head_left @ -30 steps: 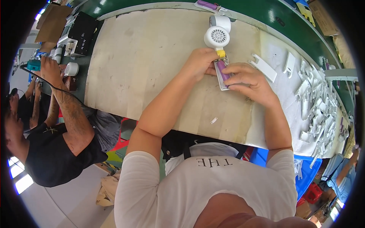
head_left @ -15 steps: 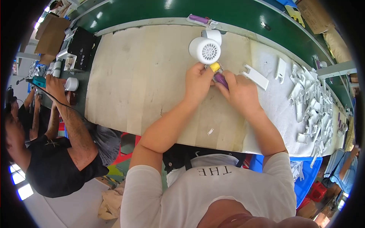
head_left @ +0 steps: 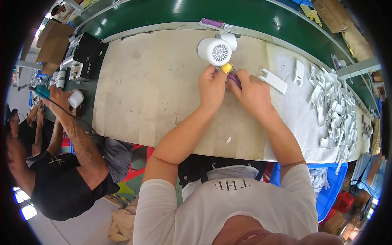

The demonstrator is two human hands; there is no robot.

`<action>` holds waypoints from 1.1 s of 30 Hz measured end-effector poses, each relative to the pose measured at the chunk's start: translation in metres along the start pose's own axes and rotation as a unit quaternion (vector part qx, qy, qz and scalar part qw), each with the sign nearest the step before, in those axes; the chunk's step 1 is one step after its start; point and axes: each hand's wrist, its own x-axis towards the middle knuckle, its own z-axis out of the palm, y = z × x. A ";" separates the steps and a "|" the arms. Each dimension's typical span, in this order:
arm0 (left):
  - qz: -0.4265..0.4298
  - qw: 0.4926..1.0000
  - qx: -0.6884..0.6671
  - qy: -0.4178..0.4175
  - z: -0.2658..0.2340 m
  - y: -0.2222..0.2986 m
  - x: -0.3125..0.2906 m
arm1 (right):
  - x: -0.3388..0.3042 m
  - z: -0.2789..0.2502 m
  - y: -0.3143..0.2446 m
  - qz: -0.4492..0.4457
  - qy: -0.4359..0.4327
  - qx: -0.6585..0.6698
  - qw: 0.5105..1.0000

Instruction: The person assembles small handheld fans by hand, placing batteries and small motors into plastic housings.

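Observation:
A white round housing with a spoked grille (head_left: pixel 220 53) lies at the far side of the table, just beyond my hands. My left hand (head_left: pixel 211 90) is closed in a pinch beside a small yellow-wrapped part (head_left: pixel 226 67) next to the housing. My right hand (head_left: pixel 255 94) is closed around a purple cylinder (head_left: pixel 234 81), thumb and fingers near its end. The purple cylinder lies against the yellow part, and my fingertips hide where they meet. To the right of my right hand rests a flat white handle-shaped plastic piece (head_left: pixel 274 81).
Many white plastic parts (head_left: pixel 337 112) are heaped at the right. A narrow white part (head_left: pixel 299 73) lies nearer. Another purple cylinder (head_left: pixel 211 23) sits on the back ledge. A blue bin (head_left: pixel 326 200) stands below right. At left, a co-worker holds a teal-handled tool (head_left: pixel 42 91) near a black box (head_left: pixel 87 57).
The housing and the parts in my hands have shifted slightly left in the picture; my grip looks much the same. The co-worker's white piece has tilted and their teal tool shows more.

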 end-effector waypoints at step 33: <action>0.014 0.998 -0.004 0.057 -0.002 -0.013 0.006 | 0.008 0.011 -0.003 0.092 -0.060 0.058 0.992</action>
